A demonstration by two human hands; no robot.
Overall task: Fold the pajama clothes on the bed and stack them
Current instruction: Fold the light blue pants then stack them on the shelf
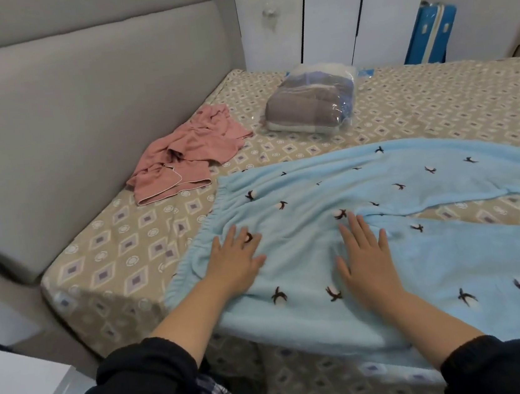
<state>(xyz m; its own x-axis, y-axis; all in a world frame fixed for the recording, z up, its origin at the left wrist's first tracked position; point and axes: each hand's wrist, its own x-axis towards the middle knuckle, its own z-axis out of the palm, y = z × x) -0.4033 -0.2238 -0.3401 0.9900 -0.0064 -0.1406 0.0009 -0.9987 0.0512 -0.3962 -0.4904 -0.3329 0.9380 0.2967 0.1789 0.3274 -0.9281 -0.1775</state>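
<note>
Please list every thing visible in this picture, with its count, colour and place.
light blue fleece pajama pants with dark bird print: one, light blue, spread at bed's near edge.
crumpled pink pajama clothes: one heap, pink, beside headboard.
clear plastic bag of folded grey fabric: one, clear, far middle of bed.
beige diamond-patterned bed sheet: one, beige, covering mattress.
grey padded headboard: one, grey, left.
white wardrobe: one, white, behind bed.
blue hard case: one, blue, far right.
left hand: one, flat on pants by waistband.
right hand: one, flat on pants.

One head-worn camera looks forward and down, close over the near corner of the bed (111, 254).
</note>
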